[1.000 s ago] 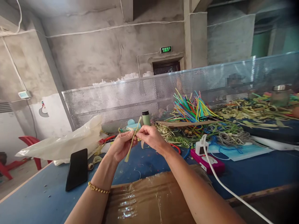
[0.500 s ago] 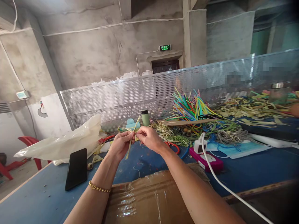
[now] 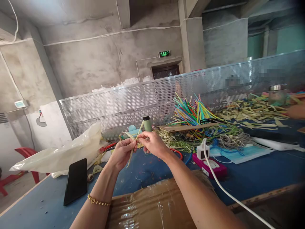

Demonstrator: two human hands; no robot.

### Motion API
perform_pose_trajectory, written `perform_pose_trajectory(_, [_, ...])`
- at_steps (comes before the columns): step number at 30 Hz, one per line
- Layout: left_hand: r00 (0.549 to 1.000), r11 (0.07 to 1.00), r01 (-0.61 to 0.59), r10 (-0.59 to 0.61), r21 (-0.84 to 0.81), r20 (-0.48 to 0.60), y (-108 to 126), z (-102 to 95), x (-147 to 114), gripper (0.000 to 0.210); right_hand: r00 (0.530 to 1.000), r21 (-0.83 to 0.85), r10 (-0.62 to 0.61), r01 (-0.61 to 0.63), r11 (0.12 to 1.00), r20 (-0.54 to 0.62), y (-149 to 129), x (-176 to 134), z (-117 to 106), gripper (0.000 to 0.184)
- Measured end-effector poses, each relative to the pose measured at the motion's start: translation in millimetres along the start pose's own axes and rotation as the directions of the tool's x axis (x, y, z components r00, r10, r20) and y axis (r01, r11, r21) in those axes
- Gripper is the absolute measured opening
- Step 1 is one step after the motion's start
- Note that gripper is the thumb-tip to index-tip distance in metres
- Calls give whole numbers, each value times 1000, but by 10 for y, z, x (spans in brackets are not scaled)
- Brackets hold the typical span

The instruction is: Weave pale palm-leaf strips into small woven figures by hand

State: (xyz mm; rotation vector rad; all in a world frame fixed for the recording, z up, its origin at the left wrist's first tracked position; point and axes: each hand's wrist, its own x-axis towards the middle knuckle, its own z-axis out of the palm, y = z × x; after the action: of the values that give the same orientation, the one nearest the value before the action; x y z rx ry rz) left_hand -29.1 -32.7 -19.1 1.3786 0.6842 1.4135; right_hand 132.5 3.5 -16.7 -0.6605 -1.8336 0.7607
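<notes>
Pale straw-coloured leaf strips (image 3: pixel 140 129) cross between my two hands above the blue table. My left hand (image 3: pixel 124 150) pinches them between thumb and fingers, and one end hangs below it. From the other side, the closed fingertips of my right hand (image 3: pixel 152 143) meet the strips at the crossing. The exact grip there is partly hidden by the fingers. A green bottle (image 3: pixel 147 124) with a black lid stands just behind my hands. Beneath my forearms lies a brown cardboard sheet (image 3: pixel 147 203) with shiny tape on it.
A black phone (image 3: pixel 75 181) and a pale plastic bag (image 3: pixel 62 149) lie left. Right are colourful stems (image 3: pixel 193 111), tangled cords (image 3: pixel 230 140), a magenta power strip (image 3: pixel 211 167) with a white cable, a blue mask (image 3: pixel 247 154) and a jar (image 3: pixel 277 95). A person's hand (image 3: pixel 296 111) shows far right.
The view has shifted slightly. Both hands stay together on the strips; the upper strip end now fans out more to the left.
</notes>
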Motion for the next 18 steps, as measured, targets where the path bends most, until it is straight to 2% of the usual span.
perform_pose_trajectory(5, [995, 998, 66, -66, -1, 70, -6, 55, -34, 16, 990, 38, -39, 44, 998, -133, -40, 13, -53, 28])
perform_pose_trajectory(10, [994, 996, 93, -93, 8, 62, -9, 110, -44, 16, 992, 273, 107, -84, 958, -70, -39, 18, -29, 29])
perform_pose_trajectory(13, [999, 995, 42, -41, 86, -21, -56, 124, -29, 16, 986, 355, 137, -96, 930, -92, -37, 17, 17, 30])
perform_pose_trajectory(16, [988, 981, 6, 24, 194, -151, -86, 143, -22, 13, 982, 347, 127, -72, 935, -139, -27, 24, 47, 31])
perform_pose_trajectory(18, [978, 969, -13, 64, 247, -199, -80, 167, -29, 13, 979, 341, 121, -58, 938, -167, -16, 32, 54, 34])
